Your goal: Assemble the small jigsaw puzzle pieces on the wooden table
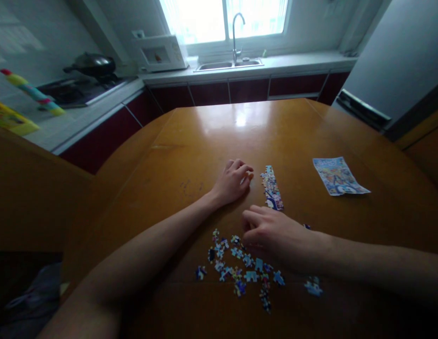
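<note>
My left hand [233, 182] rests on the wooden table with its fingers curled and thumb near the fingertips; anything between them is too small to make out. Just to its right lies a narrow strip of joined jigsaw puzzle pieces [271, 186], with a dark blue curve at its near end. My right hand [270, 233] is closed above the near side of the strip, its fingertips bent down beside loose jigsaw pieces [247, 260]. What those fingers hold, if anything, is hidden. Part of the loose pile lies behind this hand and forearm.
A creased picture sheet [340, 176] lies on the table [211, 141] to the right. One separate piece cluster [313, 286] sits below my right forearm. Beyond the table are a sink [219, 65], a microwave [160, 52] and a wok [93, 63] on the stove.
</note>
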### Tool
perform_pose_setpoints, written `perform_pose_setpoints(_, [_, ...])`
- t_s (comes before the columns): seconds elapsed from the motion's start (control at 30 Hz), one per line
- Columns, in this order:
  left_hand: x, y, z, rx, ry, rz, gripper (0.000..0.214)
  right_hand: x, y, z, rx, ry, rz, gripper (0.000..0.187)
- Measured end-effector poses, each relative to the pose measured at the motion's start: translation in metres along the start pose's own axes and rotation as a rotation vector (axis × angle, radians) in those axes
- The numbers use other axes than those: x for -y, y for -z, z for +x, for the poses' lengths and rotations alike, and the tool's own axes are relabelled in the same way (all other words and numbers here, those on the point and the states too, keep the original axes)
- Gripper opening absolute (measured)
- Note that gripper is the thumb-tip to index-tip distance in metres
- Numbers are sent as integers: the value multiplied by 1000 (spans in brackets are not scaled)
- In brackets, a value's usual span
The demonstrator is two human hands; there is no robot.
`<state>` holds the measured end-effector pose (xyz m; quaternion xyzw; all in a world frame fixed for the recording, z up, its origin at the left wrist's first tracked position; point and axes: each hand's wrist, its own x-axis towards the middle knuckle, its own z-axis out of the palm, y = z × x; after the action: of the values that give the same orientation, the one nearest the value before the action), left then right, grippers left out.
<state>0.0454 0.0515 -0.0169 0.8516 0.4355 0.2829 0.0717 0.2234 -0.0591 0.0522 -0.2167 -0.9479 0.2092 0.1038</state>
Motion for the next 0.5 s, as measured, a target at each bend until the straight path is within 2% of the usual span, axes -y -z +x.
perform_pose_setpoints(0.2, [-2, 2, 0, -3, -8, 3, 19, 7, -17, -3, 82, -65, -109, 13])
perform_pose_setpoints(0.5, [-1, 1, 0, -1, -12, -2, 18, 15, -26, -3, 149, -125, -155, 9])
